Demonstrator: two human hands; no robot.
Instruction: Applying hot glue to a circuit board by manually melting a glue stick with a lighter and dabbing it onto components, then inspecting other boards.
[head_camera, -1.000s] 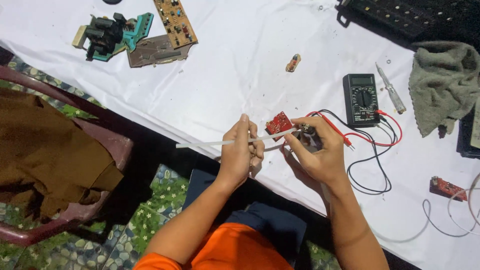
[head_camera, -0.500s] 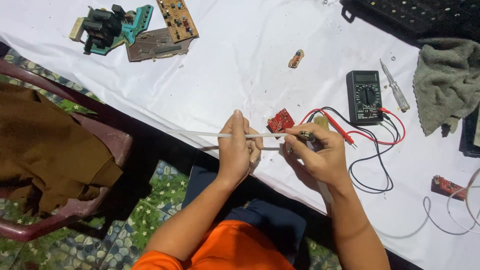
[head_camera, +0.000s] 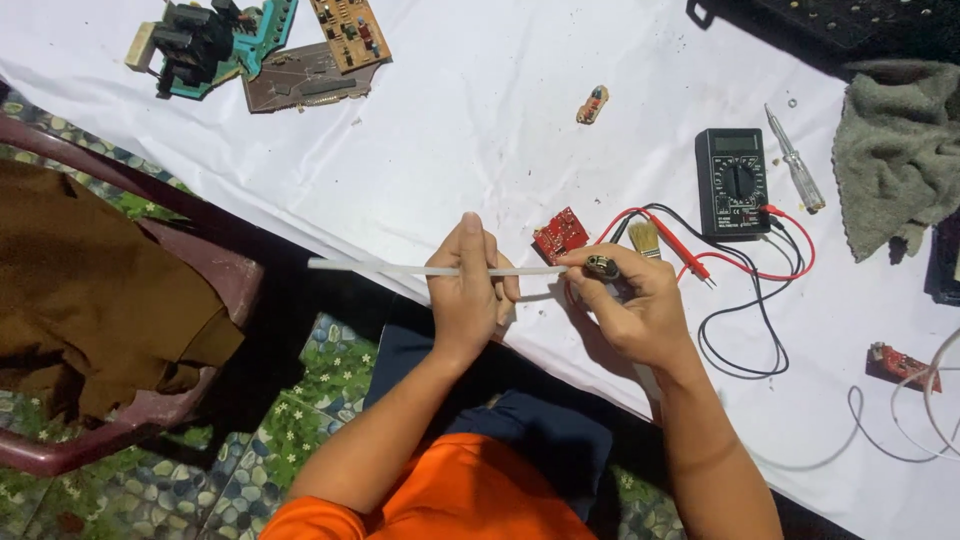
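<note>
My left hand (head_camera: 468, 295) is closed around a long thin white rod (head_camera: 380, 268) that lies level, its free end sticking out left past the table edge. My right hand (head_camera: 640, 315) meets the rod's right end with its fingertips and also grips a small dark, shiny object (head_camera: 601, 266); I cannot tell what it is. Both hands hover over the near edge of the white-covered table (head_camera: 470, 150). A small red circuit board (head_camera: 561, 234) lies on the cloth just beyond them, and a small paintbrush (head_camera: 644, 238) sits by my right knuckles.
A black multimeter (head_camera: 736, 182) with red and black leads (head_camera: 745, 275) lies right of my hands, a screwdriver (head_camera: 795, 172) and grey rag (head_camera: 895, 150) beyond it. Circuit boards (head_camera: 310, 75) sit far left. A plastic chair (head_camera: 200, 265) with brown cloth (head_camera: 90, 290) stands left.
The white rod has swung level and now reaches further left past the table edge. Both hands have shifted slightly toward me, off the red circuit board.
</note>
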